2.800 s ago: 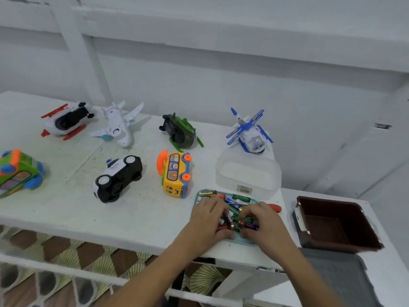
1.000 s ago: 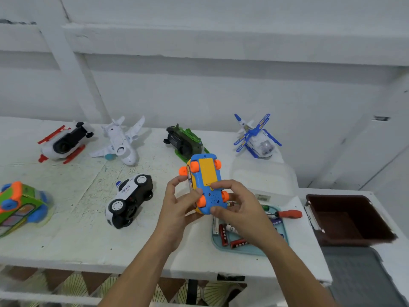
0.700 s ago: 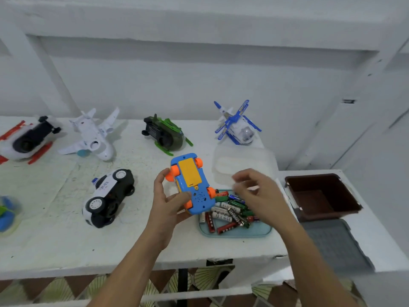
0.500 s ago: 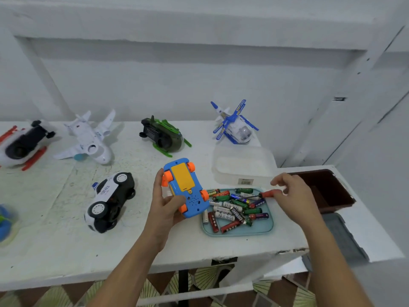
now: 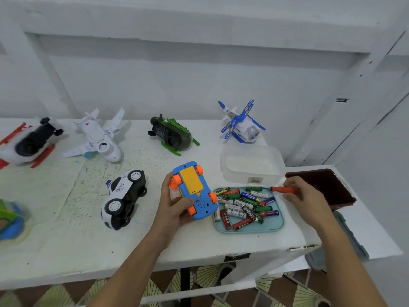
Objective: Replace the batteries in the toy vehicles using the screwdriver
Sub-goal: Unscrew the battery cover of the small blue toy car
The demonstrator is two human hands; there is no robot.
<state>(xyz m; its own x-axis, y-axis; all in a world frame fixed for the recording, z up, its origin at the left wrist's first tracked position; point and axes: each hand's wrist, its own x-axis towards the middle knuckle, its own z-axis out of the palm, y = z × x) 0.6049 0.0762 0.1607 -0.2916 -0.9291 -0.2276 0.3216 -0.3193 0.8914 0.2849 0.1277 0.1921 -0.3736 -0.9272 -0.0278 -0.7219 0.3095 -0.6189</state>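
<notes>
Head view. The left hand (image 5: 174, 209) is holding the blue toy bus (image 5: 194, 189) just above the worktop (image 5: 66, 240), underside turned up, so that the yellow battery cover and orange wheels are facing the camera. Its fingers (image 5: 166, 183) are wrapping the left side of the bus while the thumb is pressing on the near end.

The right hand (image 5: 307, 200) is reaching to the far right corner of the teal tray (image 5: 250, 229), its fingers (image 5: 290, 197) curling round the orange handle of the screwdriver (image 5: 284, 189). The shaft is pointing left over the tray's rim; whether the tool is lifting clear cannot be told.

Loose batteries (image 5: 243, 204) are lying heaped in the tray, just right of the bus. A clear plastic tub (image 5: 252, 165) is standing behind the tray, and a brown bin (image 5: 321, 185) is sitting beyond the right hand.

A police car (image 5: 124, 198) is lying on its side left of the bus. Along the back are resting a white aeroplane (image 5: 97, 136), an overturned green helicopter (image 5: 172, 136) and a blue helicopter (image 5: 241, 125).
</notes>
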